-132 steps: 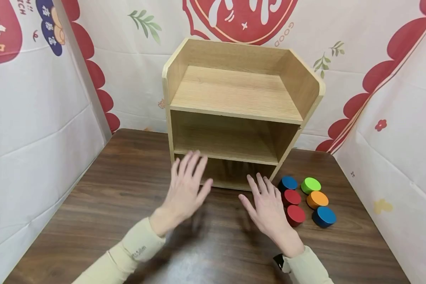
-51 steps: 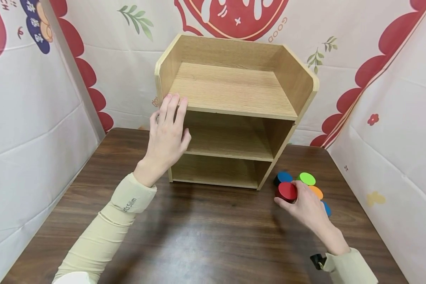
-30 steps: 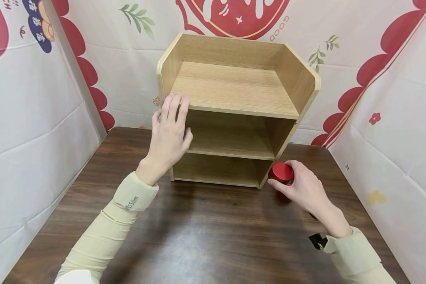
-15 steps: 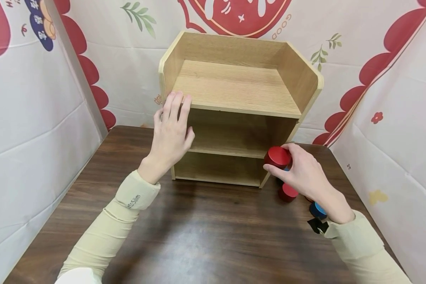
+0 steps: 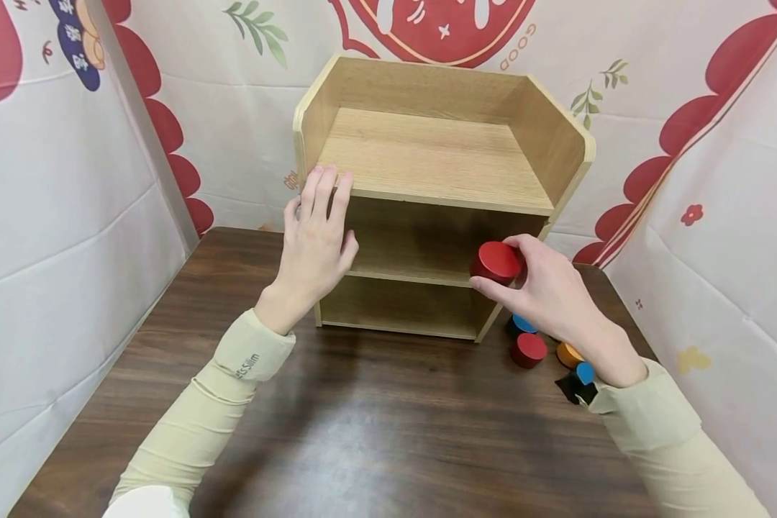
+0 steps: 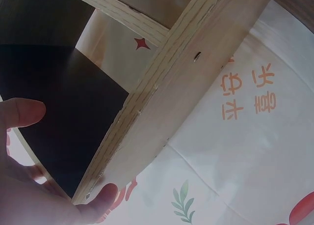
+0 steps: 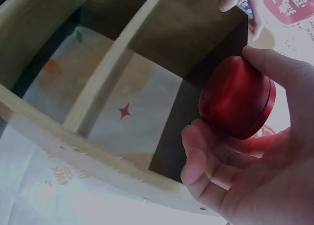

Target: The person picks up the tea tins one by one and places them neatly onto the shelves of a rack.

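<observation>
A light wooden shelf unit (image 5: pixel 434 155) with an upper tray-like level and two compartments below stands on the table. My left hand (image 5: pixel 314 248) grips its left front edge at the top board; the left wrist view shows thumb and fingers on either side of the side panel (image 6: pixel 162 112). Between the thumb and fingers of my right hand (image 5: pixel 557 298) is a small round red tin (image 5: pixel 497 260), held in the air before the right end of the middle compartment. In the right wrist view a lid seam rings the held red tin (image 7: pixel 235 97).
Right of the unit, partly behind my right forearm, are another red tin (image 5: pixel 529 350), a blue tin (image 5: pixel 524 324), an orange tin (image 5: pixel 567 355) and a second blue one. Patterned cloth (image 5: pixel 233 129) hangs around the dark wooden table (image 5: pixel 362 417).
My right hand took hold of the front red tin, lifted it, and carried it up and left to the unit. My left hand moved up to the unit's left edge and stayed there.
</observation>
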Demonstrator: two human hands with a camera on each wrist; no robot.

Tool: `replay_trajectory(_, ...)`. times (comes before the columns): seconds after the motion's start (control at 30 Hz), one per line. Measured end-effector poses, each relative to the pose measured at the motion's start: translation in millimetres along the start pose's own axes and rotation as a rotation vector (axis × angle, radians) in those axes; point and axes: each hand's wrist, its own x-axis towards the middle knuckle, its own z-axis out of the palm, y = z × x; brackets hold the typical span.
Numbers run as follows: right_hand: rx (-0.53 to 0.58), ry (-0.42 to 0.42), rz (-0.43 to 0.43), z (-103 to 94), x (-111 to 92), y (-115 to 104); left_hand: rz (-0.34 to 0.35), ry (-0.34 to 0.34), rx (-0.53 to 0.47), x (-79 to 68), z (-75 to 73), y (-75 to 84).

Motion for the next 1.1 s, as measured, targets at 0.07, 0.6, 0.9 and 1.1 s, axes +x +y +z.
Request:
replay_trajectory(0.07,0.003,0.008,-0.012,-1.9,3,-3,0.002,0.004,0.0,0.2,-0.4,0.1)
replay_trajectory(0.6,0.036,0.007,-0.109,-24.5,34,-39,-0.001,0.013,0.003,0.7,-1.3,-0.6)
replay_trajectory(0.9,0.07,-0.001,-0.115,-33.1,59,-47,0.004,0.009,-0.001,1.3,1.3,-0.7)
replay_trajectory(1.1,0.066,-0.014,-0.11,-34.1,76,-53,0.001,0.002,-0.002,0.5,0.1,-0.2)
